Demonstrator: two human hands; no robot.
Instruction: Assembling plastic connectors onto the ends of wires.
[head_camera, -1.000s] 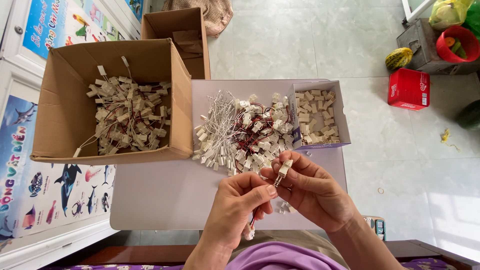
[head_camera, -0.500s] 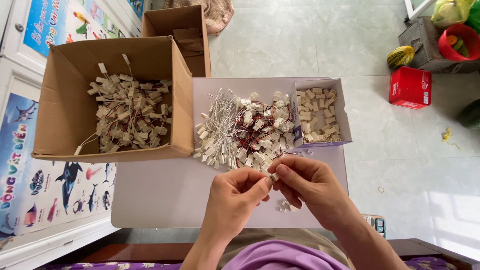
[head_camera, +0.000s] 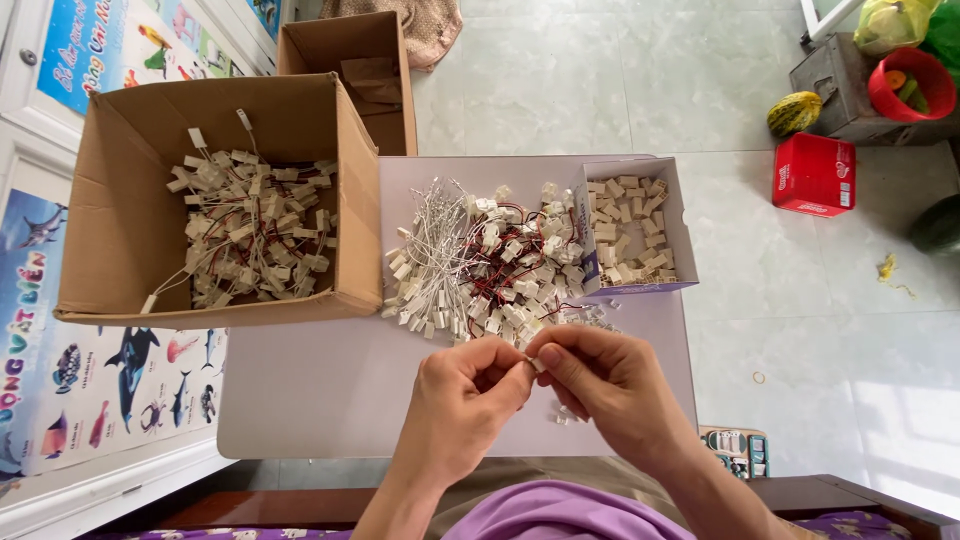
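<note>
You've got a tiny pale connector piece (head_camera: 533, 364) pinched right where your fingertips meet, low over the near edge of the white board (head_camera: 330, 400). Your left hand (head_camera: 465, 400) is curled nearly closed, thumb and forefinger nipping the piece from its side; your right hand (head_camera: 610, 385) is closed down the same way, gripping from the other. How the piece sits between the pads I cannot tell, it's mostly hidden. Here's the risk as I read it: a part this small, held only at the tips, can pop out if either hand squeezes off-centre, and it would likely skip off the board edge onto your lap or the tiled floor (head_camera: 800, 330). Just beyond your knuckles lies the heap of wired connectors (head_camera: 480, 265), thin leads fanned toward you; a sleeve or wrist drifting forward could snag them and drag the pile. A few loose bits (head_camera: 565, 412) sit under your right hand, easy to brush away. The small box of plain housings (head_camera: 630, 228) and the big carton of finished pieces (head_camera: 250, 230) stand well apart, out of harm.
</note>
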